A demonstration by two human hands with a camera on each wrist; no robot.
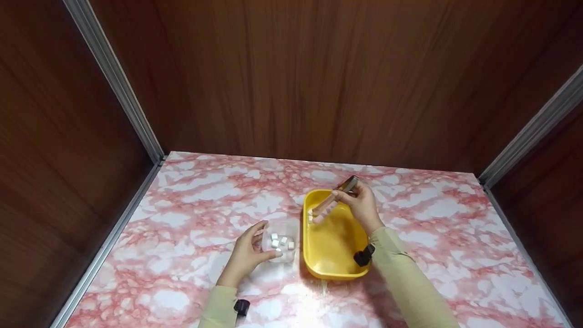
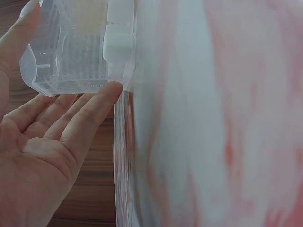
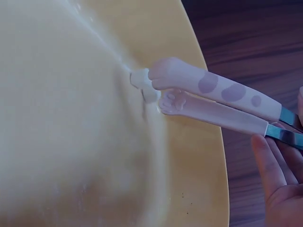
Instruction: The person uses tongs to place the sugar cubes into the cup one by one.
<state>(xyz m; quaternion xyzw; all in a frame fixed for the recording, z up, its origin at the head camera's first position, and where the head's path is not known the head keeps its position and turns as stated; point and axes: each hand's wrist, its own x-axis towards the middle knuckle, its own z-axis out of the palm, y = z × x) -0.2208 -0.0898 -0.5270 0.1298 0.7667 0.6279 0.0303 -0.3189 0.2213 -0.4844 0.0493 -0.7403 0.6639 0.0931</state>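
Observation:
My left hand (image 1: 248,253) grips a small clear plastic box (image 1: 283,224) at its left side, thumb at the near rim and fingers at the far corner. Several white cubes (image 1: 275,243) lie inside it; in the left wrist view, some cubes (image 2: 118,41) sit along one wall. A pair of tweezer-like tongs (image 1: 327,208) with pink paw-shaped tips is held in my right hand (image 1: 364,208), pointing down into a yellow basin (image 1: 334,248). Seen from the right wrist, the slightly parted paw tips (image 3: 173,101) are right at two white cubes (image 3: 142,82) by the basin's wall.
The box stands just left of the basin on a table (image 1: 182,237) with a red-and-white marbled top. Dark wood-grain panels (image 1: 291,82) enclose the back and both sides, with metal rails (image 1: 120,77) at the corners. Each wrist wears a black camera.

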